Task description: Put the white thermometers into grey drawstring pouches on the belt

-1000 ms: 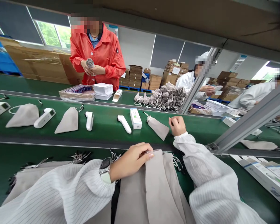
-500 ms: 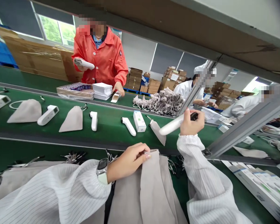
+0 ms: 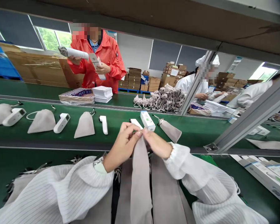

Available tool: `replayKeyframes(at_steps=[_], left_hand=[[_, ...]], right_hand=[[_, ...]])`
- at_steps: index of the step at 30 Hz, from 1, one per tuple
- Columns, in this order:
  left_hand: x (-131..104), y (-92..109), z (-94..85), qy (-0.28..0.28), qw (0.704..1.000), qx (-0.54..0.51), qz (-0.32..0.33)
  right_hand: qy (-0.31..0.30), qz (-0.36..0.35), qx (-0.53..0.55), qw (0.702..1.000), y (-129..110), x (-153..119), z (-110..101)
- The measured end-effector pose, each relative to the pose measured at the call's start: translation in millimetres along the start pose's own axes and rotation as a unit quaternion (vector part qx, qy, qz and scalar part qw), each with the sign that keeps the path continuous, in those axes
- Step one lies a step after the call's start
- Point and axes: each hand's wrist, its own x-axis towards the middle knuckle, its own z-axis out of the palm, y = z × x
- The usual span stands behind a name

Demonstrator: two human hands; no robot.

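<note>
A long light-grey fabric pouch (image 3: 141, 183) rises from the pile in front of me, its top edge up between my hands. My left hand (image 3: 124, 144) pinches that edge between thumb and fingers. My right hand (image 3: 157, 143) meets it from the other side, fingertips closed together at the pouch mouth and touching the left fingertips. No white handheld thermometer shows in my right hand; whether one is inside the pouch is hidden. More grey pouches (image 3: 166, 186) lie underneath. Just beyond my fingers, a white thermometer (image 3: 135, 123) is partly covered on the green belt, beside a small white box (image 3: 147, 120).
Along the green belt (image 3: 116, 140) lie grey drawstring pouches (image 3: 85, 126) and white thermometers (image 3: 104, 125). A metal post (image 3: 245, 118) slants up at right, near a row of white boxes (image 3: 263, 177). Opposite, a co-worker in a red jacket (image 3: 107, 59) holds papers and a carton.
My right hand has come down and left to the pouch mouth; the thermometer it held is out of sight. Belt items appear further right. The co-worker opposite has lifted a small carton.
</note>
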Motion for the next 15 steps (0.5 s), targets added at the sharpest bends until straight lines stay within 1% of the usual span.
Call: replayKeyframes(at_steps=[1,2,3,4,6,7,8,9,10,11,12,13,14,15], left_hand=[[3.7,0.2,-5.8,0.006,1.0,0.016,-0.005],[6.3,1.8,-12.1,0.004,0.999,0.034,-0.014],[7.7,5.1,-18.6,-0.012,0.998,0.053,-0.029],[8.1,9.9,-25.0,-0.048,0.995,0.07,-0.055],[6.5,22.7,-36.0,-0.16,0.976,0.082,-0.122],[5.2,29.6,-40.0,-0.217,0.962,0.072,-0.151],[4.0,36.0,-42.8,-0.26,0.949,0.047,-0.173],[3.1,41.5,-44.4,-0.274,0.943,0.011,-0.186],[2.5,45.8,-45.0,-0.256,0.947,-0.032,-0.19],[2.0,49.0,-44.7,-0.22,0.955,-0.076,-0.186],[1.3,51.0,-43.4,-0.181,0.961,-0.115,-0.175],[0.1,52.0,-41.2,-0.145,0.966,-0.142,-0.16],[-2.0,52.4,-37.9,-0.118,0.972,-0.149,-0.14],[-5.4,52.2,-33.2,-0.104,0.979,-0.136,-0.114]], right_hand=[[-0.008,0.004,-0.022,1.0,1.4,-0.6,4.5],[0.022,-0.001,-0.048,0.999,4.9,0.0,4.0],[0.076,-0.01,-0.08,0.994,10.8,1.8,-2.0],[0.153,-0.017,-0.119,0.981,18.7,4.5,-13.2],[0.322,-0.013,-0.19,0.927,37.4,11.1,-45.1],[0.387,-0.001,-0.205,0.899,45.6,14.0,-60.8],[0.416,0.013,-0.196,0.888,51.5,16.0,-72.8],[0.401,0.022,-0.164,0.901,54.2,16.9,-78.8],[0.337,0.023,-0.113,0.934,53.2,16.4,-77.8],[0.225,0.013,-0.051,0.973,49.0,15.0,-69.7],[0.085,-0.008,0.011,0.996,42.5,13.0,-56.0],[-0.052,-0.034,0.071,0.996,34.7,11.2,-39.5],[-0.168,-0.059,0.117,0.977,27.1,10.3,-23.3],[-0.233,-0.074,0.149,0.958,21.0,10.4,-10.8]])
